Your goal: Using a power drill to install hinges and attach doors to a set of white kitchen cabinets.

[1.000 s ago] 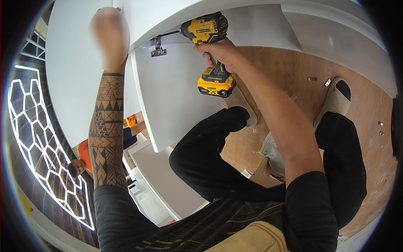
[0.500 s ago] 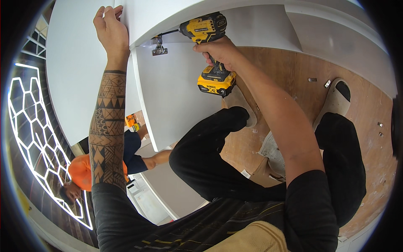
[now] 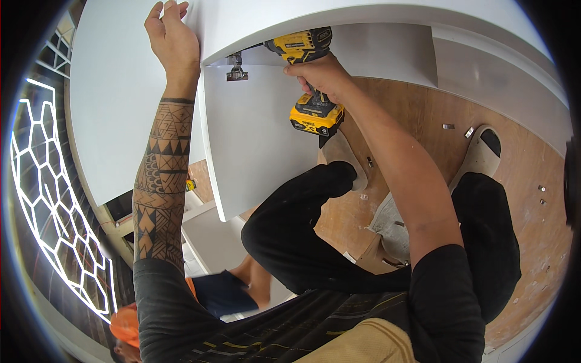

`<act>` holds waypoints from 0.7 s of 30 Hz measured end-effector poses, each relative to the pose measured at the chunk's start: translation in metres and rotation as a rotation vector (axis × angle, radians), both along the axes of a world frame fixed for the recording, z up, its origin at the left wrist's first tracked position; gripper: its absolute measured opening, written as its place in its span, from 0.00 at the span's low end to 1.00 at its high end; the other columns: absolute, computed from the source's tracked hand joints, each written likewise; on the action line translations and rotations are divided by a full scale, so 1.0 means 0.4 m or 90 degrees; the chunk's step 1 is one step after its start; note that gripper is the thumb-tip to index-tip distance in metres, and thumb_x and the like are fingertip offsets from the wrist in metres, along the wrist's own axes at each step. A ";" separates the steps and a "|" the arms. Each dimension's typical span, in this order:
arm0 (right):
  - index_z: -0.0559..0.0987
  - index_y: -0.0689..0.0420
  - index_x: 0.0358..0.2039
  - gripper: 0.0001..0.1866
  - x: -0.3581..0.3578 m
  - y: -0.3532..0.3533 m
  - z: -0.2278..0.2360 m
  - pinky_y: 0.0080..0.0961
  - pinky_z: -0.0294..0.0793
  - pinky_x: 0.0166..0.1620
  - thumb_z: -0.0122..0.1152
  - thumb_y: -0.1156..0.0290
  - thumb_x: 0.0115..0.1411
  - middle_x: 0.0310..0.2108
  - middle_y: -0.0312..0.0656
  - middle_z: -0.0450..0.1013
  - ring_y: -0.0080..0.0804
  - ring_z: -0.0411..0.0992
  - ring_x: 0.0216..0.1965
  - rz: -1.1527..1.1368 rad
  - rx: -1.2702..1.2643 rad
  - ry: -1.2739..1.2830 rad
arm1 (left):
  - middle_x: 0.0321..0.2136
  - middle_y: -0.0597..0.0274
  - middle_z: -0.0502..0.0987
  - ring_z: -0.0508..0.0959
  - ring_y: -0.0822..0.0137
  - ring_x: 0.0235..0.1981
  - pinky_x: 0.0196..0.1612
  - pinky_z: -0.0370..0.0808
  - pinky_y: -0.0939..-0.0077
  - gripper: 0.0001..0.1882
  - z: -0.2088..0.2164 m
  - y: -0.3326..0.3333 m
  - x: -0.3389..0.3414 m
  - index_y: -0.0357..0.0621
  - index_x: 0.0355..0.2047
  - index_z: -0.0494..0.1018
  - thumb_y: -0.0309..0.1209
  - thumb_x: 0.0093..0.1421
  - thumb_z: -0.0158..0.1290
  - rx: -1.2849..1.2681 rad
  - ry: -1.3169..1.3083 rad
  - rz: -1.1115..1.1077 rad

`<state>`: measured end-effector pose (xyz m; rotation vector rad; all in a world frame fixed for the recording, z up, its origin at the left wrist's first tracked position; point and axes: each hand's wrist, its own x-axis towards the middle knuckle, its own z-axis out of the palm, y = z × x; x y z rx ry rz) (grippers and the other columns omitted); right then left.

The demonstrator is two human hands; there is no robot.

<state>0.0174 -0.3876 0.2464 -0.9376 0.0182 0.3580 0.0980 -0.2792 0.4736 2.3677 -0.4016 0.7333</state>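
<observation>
My right hand (image 3: 321,77) grips a yellow-and-black cordless impact driver (image 3: 299,45), its fingers wrapped round the handle above the yellow battery pack. The driver lies level, its long bit pointing left under the upper white panel (image 3: 339,13). Close below the bit is a metal cabinet hinge (image 3: 237,69) at the corner of the white side panel (image 3: 260,133). Where the bit's tip meets anything is hidden. My left hand (image 3: 174,42) is raised against the large white panel (image 3: 109,121), fingers loosely bent and apart, with nothing visible in them.
Small metal pieces (image 3: 448,126) lie scattered over the wood-look floor (image 3: 417,103) on the right. A greyish bag or cloth (image 3: 393,224) lies between my legs. At lower left, a person in an orange top (image 3: 124,320) bends near white panels. Hexagonal lights (image 3: 54,199) glow at far left.
The view has shifted slightly, so my hands and the cabinet sit a little farther right. The driver stays in my right hand by the hinge. The other person has moved lower in the picture.
</observation>
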 end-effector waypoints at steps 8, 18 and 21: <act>0.80 0.58 0.33 0.07 0.015 0.006 -0.003 0.24 0.66 0.21 0.70 0.71 0.58 0.16 0.33 0.70 0.22 0.67 0.15 -0.006 0.003 0.002 | 0.47 0.46 0.83 0.77 0.58 0.57 0.65 0.66 0.67 0.29 0.001 -0.001 0.003 0.29 0.64 0.61 0.40 0.73 0.48 -0.024 -0.015 -0.025; 0.78 0.59 0.24 0.12 0.013 0.017 -0.019 0.28 0.66 0.19 0.73 0.69 0.56 0.15 0.36 0.71 0.26 0.68 0.15 -0.052 0.030 0.006 | 0.45 0.52 0.81 0.78 0.57 0.50 0.59 0.70 0.64 0.30 -0.008 -0.026 -0.036 0.32 0.66 0.64 0.42 0.72 0.50 0.045 -0.022 0.012; 0.80 0.59 0.31 0.08 -0.017 0.006 0.010 0.27 0.67 0.20 0.72 0.71 0.58 0.19 0.34 0.71 0.24 0.68 0.16 -0.033 0.109 0.010 | 0.45 0.52 0.80 0.77 0.56 0.49 0.56 0.72 0.63 0.26 0.010 -0.002 -0.033 0.36 0.65 0.67 0.39 0.72 0.50 0.206 -0.145 -0.038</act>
